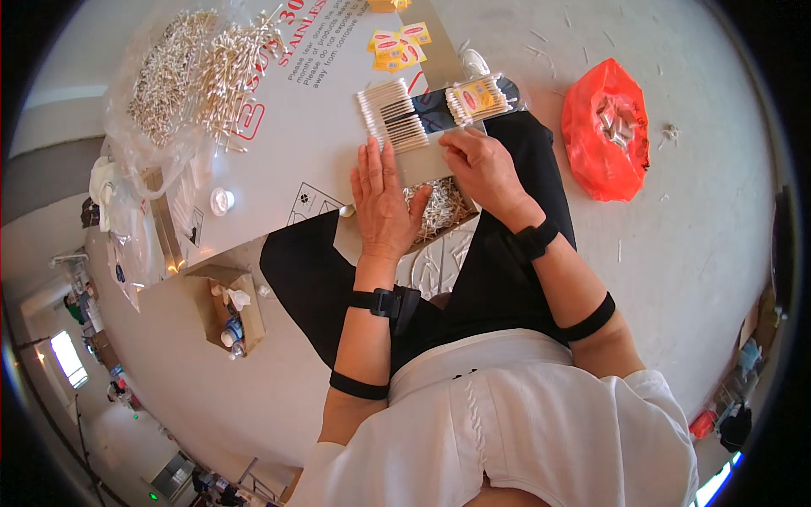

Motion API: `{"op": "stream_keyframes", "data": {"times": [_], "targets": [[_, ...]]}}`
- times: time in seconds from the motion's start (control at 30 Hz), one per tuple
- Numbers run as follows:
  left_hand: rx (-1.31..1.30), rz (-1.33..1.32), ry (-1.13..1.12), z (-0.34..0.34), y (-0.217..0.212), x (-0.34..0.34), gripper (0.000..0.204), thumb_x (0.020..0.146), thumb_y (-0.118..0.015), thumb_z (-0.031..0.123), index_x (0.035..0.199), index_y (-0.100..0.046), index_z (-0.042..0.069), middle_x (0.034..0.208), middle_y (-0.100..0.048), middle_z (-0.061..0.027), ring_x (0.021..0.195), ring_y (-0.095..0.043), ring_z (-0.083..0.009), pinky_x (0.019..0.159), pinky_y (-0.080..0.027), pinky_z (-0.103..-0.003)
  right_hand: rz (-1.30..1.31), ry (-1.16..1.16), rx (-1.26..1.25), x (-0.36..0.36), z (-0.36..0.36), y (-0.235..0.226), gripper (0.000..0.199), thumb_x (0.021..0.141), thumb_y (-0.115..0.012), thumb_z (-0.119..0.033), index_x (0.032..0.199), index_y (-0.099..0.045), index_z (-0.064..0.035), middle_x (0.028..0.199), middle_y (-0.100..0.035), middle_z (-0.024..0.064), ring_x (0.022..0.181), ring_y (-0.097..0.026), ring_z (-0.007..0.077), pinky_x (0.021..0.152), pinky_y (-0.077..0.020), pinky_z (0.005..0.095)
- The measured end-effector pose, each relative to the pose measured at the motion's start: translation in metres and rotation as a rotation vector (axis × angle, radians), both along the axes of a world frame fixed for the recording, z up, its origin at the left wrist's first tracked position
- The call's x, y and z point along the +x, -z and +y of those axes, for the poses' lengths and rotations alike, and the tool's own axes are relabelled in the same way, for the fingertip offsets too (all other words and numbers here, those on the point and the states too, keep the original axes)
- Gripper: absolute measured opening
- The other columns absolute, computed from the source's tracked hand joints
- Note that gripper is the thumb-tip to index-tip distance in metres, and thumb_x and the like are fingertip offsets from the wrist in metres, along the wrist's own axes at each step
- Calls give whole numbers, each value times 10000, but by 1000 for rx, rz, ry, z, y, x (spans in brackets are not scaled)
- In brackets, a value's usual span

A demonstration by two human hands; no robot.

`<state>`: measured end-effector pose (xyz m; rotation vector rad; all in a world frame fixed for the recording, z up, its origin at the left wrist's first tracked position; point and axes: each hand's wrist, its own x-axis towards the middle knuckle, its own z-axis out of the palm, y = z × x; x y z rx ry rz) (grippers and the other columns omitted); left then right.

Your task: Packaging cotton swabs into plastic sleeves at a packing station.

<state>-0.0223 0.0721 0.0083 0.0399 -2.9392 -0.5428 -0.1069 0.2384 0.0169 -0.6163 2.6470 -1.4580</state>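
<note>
My left hand (384, 198) lies flat with its fingers stretched out, the fingertips at the near end of a row of cotton swabs (393, 117) laid side by side. To the right of that row, my right hand (488, 171) has its fingers curled in a pinch; anything between them is hidden. Just beyond the right hand is a second bundle of cotton swabs (456, 103) with a yellow printed card (480, 97) on top. Below and between my hands, an open cardboard box (465, 218) holds many loose cotton swabs (441, 211).
A clear plastic bag (127, 160) full of cotton swabs lies open at the table's far left. Several yellow cards (397, 49) lie at the back. A small white round container (221, 201) stands near the left edge. On the floor are a red plastic bag (583, 152) and a cardboard box (207, 308).
</note>
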Motion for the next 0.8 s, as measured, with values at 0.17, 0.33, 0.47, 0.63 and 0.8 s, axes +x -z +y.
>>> {"op": "stream_keyframes", "data": {"times": [0.17, 0.33, 0.47, 0.63, 0.8], "targets": [[-1, -21, 27, 1, -8, -5, 871, 862, -672, 406, 1502, -244, 0, 1569, -216, -216, 1454, -209, -382, 1156, -181, -542, -5, -27, 32, -6, -7, 0, 136, 846, -616, -118, 949, -673, -49, 894, -651, 152, 832, -655, 361, 729, -525, 440], [-50, -71, 24, 1, -7, -12, 881, 874, -639, 465, 1515, -226, 23, 1580, -198, -213, 1469, -186, -366, 1163, -164, -546, 50, -31, 60, -12, -14, 1, 116, 843, -626, -129, 923, -673, -60, 859, -641, 140, 814, -652, 357, 715, -523, 445], [-79, -69, 5, 3, -1, -14, 888, 854, -661, 467, 1498, -268, -1, 1575, -235, -196, 1473, -194, -338, 1158, -163, -564, 65, -26, 92, -13, -16, 2, 102, 845, -624, -134, 902, -677, -69, 846, -638, 124, 803, -654, 343, 698, -525, 442], [-87, -56, -2, 4, 3, -15, 864, 877, -621, 487, 1503, -269, 8, 1578, -237, -184, 1473, -200, -326, 1161, -152, -569, 81, -8, 125, -11, -18, 1, 100, 857, -614, -148, 895, -682, -86, 824, -633, 110, 787, -655, 337, 678, -528, 441], [-89, -62, -5, 4, 3, -15, 860, 881, -616, 485, 1504, -265, 7, 1578, -239, -182, 1471, -207, -324, 1162, -149, -567, 112, -28, 151, -12, -18, 1, 106, 866, -602, -155, 902, -686, -101, 807, -628, 115, 766, -655, 342, 664, -527, 444]]}}
